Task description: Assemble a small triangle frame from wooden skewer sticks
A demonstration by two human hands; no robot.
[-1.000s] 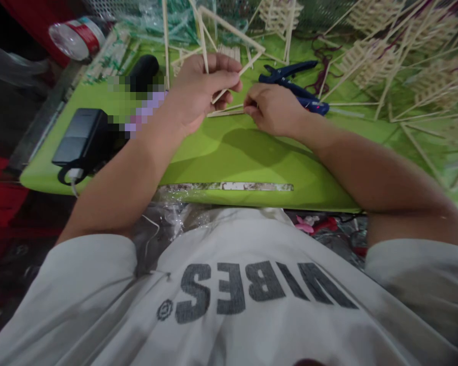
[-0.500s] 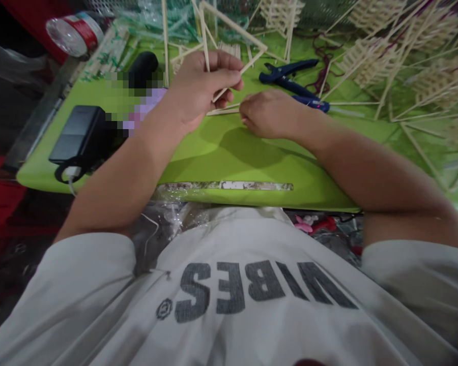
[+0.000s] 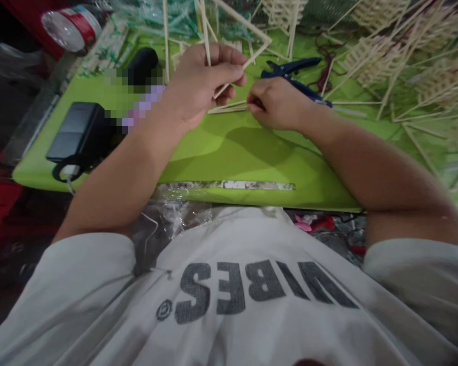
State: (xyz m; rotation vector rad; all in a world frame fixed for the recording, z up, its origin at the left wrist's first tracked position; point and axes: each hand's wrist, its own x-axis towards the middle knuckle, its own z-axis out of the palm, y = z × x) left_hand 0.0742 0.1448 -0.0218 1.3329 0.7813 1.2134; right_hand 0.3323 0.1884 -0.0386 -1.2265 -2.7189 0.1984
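Sticks are filling both hands at the far middle of the green table (image 3: 229, 152). The left hand (image 3: 198, 89) is closing thumb and fingers on a thin wooden stick frame (image 3: 252, 43), pinching one slanted stick and another upright one, so the frame is standing tilted above the table surface and reaching back toward the clutter. The right hand (image 3: 277, 104) is curling shut on the end of the loose sticks (image 3: 227, 108), which are lying flat on the table just under the left hand's fingers. The two hands are sitting just beside each other, nearly touching.

Blue cutters (image 3: 290, 68) are lying right behind the right hand, partly hidden by it. Stick lattices (image 3: 370, 61) are crowding the far right of the table, with long single sticks spreading toward the right forearm. To the left, a black power adapter (image 3: 74, 132) is resting close to the table's left edge, and a dark cylinder (image 3: 143, 63) is lying behind it. A plastic bottle (image 3: 70, 28) is lying off the far left corner. Bare green surface is stretching between the hands and the near edge, where a worn strip (image 3: 229, 185) is running along the rim.
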